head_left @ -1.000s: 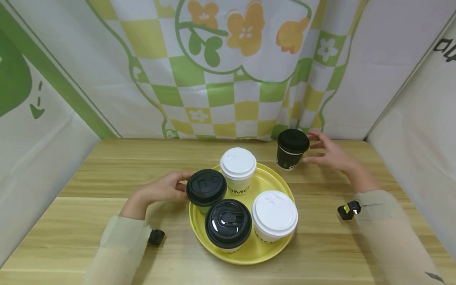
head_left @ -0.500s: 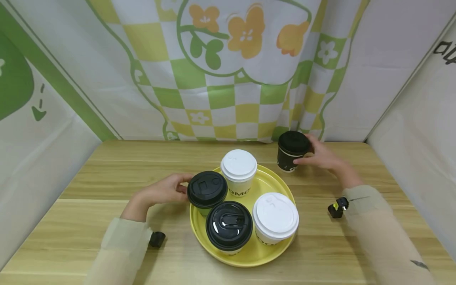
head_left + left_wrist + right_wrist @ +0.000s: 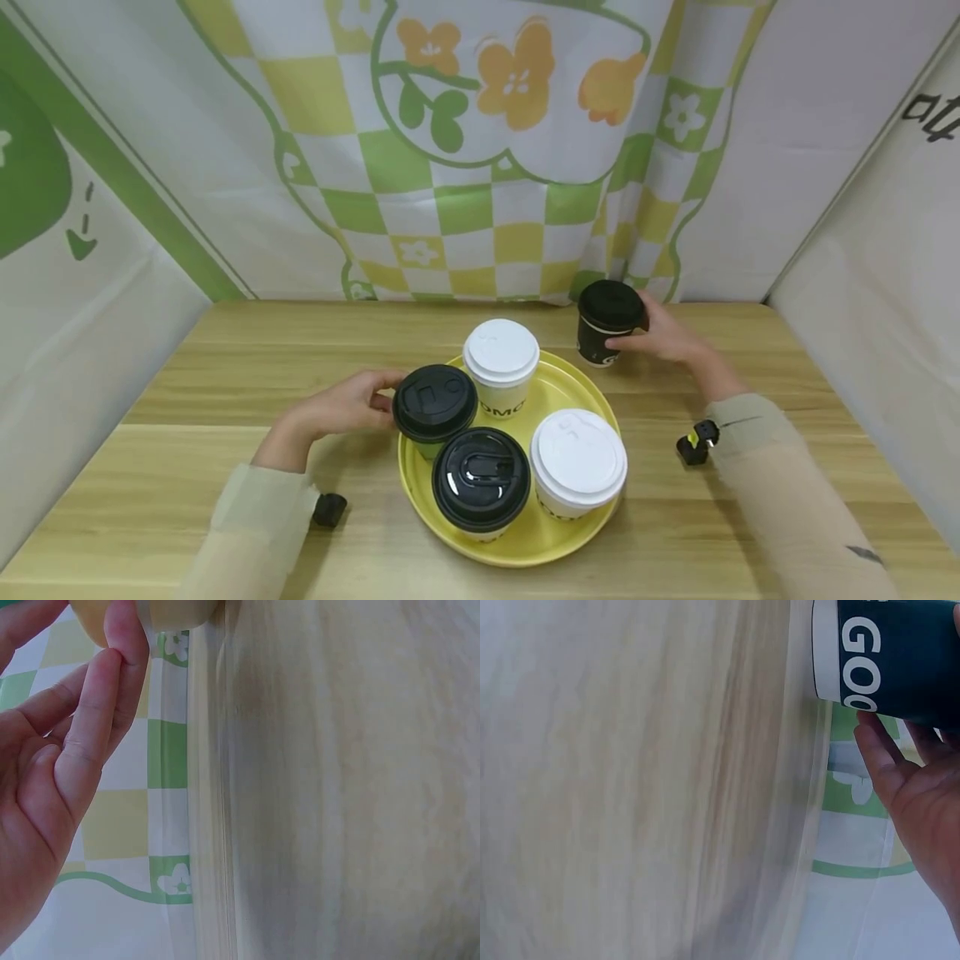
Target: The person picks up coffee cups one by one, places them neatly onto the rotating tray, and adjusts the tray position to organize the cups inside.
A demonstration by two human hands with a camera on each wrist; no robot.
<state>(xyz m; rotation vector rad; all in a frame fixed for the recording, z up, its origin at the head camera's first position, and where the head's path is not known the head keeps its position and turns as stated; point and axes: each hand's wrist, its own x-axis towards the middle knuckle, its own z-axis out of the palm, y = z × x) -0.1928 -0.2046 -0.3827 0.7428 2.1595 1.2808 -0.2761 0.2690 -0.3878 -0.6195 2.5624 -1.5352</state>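
A yellow round tray (image 3: 558, 379) carries several lidded paper cups: two with white lids (image 3: 501, 354) (image 3: 578, 458) and two with black lids (image 3: 435, 402) (image 3: 481, 479). My left hand (image 3: 386, 396) holds the left black-lidded cup at the tray's left rim, thumb above and fingers at its side. In the left wrist view a fingertip (image 3: 124, 634) touches that cup's pale wall (image 3: 176, 611). A dark cup with a black lid (image 3: 609, 321) stands on the table behind the tray's right side. My right hand (image 3: 639, 327) grips it; its fingers (image 3: 877, 750) lie under the printed wall (image 3: 892, 660).
The wooden table (image 3: 225, 375) is closed in by a checked green and yellow cloth (image 3: 465, 208) at the back and pale panels (image 3: 862, 250) at both sides. Bare wood lies left of the tray and along the front edge.
My right hand, open beside the dark cup a second ago, has closed round it. The left hand stays at the black-lidded cup on the tray.
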